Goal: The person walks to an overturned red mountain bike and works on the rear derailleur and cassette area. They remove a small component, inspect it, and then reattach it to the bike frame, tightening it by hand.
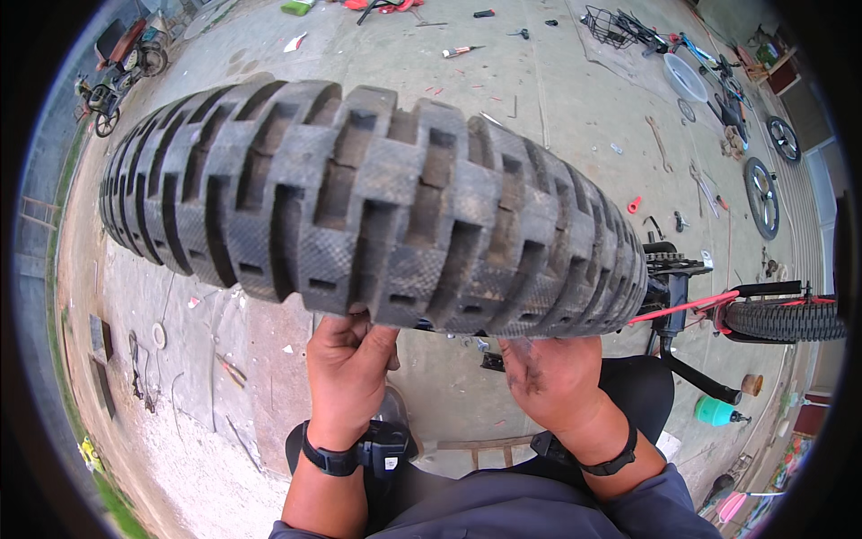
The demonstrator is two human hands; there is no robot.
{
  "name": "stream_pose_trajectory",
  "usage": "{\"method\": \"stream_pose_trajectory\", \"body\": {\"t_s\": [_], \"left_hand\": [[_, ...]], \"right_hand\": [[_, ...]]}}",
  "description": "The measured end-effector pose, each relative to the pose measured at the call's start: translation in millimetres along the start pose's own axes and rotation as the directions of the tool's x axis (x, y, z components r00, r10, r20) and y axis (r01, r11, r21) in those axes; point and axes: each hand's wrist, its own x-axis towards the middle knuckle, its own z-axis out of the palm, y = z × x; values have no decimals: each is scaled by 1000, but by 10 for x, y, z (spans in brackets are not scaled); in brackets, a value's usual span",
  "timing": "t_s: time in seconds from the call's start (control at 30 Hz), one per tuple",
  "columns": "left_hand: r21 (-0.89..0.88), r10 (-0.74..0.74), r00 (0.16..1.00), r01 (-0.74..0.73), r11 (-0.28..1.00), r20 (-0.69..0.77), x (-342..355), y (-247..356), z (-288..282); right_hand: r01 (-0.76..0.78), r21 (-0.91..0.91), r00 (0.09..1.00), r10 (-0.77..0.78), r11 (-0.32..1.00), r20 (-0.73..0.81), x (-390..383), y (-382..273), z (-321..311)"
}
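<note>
A knobby black bicycle tire [404,207] with dirt in its grooves fills the middle of the head view, tread facing me. At its lower edge my left hand [352,364] is closed, thumb and bent fingers pressed against the tire; the fingertips are partly hidden. Farther right along the same edge, my right hand [555,377] grips it, with most fingers out of sight behind the rubber and dark smudges on the skin. The tire hides whatever lies inside it. Just beyond its right end are a chainring [675,263] and a bicycle's red frame tube [687,306].
Another tire [783,320] sits at the right by the red frame. Tools such as pliers [232,370] and a wrench [660,144] are scattered on the concrete. A white basin [685,78], a green bottle [716,410] and spare wheels [761,198] stand or lie at the right.
</note>
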Motion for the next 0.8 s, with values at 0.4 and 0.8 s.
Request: {"method": "stream_pose_trajectory", "body": {"t_s": [0.4,0.8], "left_hand": [[-7,11,1000,-11,1000,-8,-22,93,79],[69,60,998,-59,996,-18,14,133,24]], "right_hand": [[-39,-9,996,40,999,82,70,-28,-35],[-77,37,971,66,996,230,181,-55,-100]]}}
